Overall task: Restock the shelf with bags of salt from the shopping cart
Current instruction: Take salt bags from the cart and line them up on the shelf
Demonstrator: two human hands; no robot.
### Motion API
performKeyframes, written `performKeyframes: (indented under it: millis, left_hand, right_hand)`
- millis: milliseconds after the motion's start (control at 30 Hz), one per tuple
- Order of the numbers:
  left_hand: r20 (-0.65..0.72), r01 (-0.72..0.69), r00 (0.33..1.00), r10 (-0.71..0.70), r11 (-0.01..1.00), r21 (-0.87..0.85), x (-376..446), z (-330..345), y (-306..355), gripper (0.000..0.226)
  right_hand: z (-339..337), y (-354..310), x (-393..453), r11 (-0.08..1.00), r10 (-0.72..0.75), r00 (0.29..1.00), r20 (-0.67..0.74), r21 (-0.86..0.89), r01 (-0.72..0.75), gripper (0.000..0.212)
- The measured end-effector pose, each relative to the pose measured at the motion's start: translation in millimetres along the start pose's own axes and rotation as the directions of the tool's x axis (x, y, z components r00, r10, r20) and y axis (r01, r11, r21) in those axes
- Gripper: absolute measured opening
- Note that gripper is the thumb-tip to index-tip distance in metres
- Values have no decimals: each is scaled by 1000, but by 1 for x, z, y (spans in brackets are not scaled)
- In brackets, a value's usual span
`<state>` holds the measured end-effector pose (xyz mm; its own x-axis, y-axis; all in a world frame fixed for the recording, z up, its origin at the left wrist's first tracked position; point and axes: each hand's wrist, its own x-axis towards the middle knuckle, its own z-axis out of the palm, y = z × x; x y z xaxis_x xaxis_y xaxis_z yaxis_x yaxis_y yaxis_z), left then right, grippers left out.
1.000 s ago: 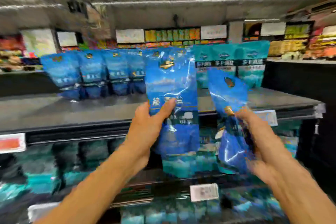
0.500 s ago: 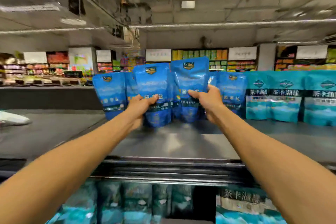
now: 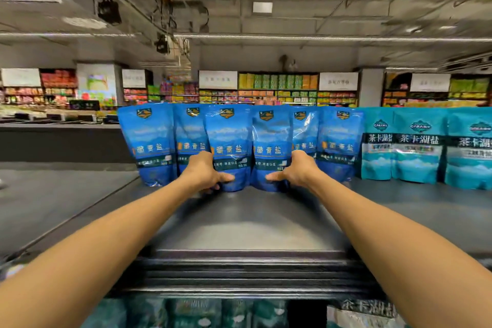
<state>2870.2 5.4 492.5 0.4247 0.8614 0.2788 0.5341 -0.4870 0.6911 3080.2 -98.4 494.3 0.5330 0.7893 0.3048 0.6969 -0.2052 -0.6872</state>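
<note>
Left hand (image 3: pixel 206 173) grips one blue salt bag (image 3: pixel 229 146), right hand (image 3: pixel 294 172) another (image 3: pixel 269 146); seat both upright on the shelf (image 3: pixel 239 221), bases flat, before letting go.

Left hand (image 3: pixel 206 172) and right hand (image 3: pixel 295 170) each grip an upright blue salt bag (image 3: pixel 229 141) (image 3: pixel 270 141) on the dark shelf (image 3: pixel 239 221) (teal bags (image 3: pixel 418 146) stand alongside, right)

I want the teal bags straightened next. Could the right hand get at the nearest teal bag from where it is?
Probably yes. The right hand grips a blue bag that stands on the top shelf. The nearest teal bag stands further right in the same row, and the shelf in front of it is bare. The hand must let go first.
</note>
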Motion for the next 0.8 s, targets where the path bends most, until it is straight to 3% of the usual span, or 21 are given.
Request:
performKeyframes:
  millis: [133, 267, 433, 600, 700, 800]
  left_hand:
    - [53, 87, 995, -81, 989, -122, 8, 4, 5, 43]
    - [56, 169, 985, -161, 970, -176, 15, 0, 6, 37]
    - [25, 189, 982, -187, 963, -192, 13, 0, 7, 45]
    - [4, 58, 998, -58, 992, 111, -5, -8, 11, 34]
    - [-104, -82, 986, 132, 917, 391, -28, -17, 20, 33]
    - [-194, -185, 944, 266, 916, 355, -54, -20, 33, 29]
  right_hand:
    - [7, 1, 4, 999, -41, 997, -71, -5, 41, 53]
    - [8, 3, 9, 997, 19, 998, -56, -73, -23, 67]
    - [11, 0, 9, 989, 61, 994, -96, -132, -74, 65]
    - [1, 1, 3, 989, 32, 997, -68, -143, -42, 66]
    - [-18, 2, -12, 983, 33, 998, -51, -181, -42, 61]
    - [-45, 7, -46, 998, -64, 996, -54, -10, 64, 35]
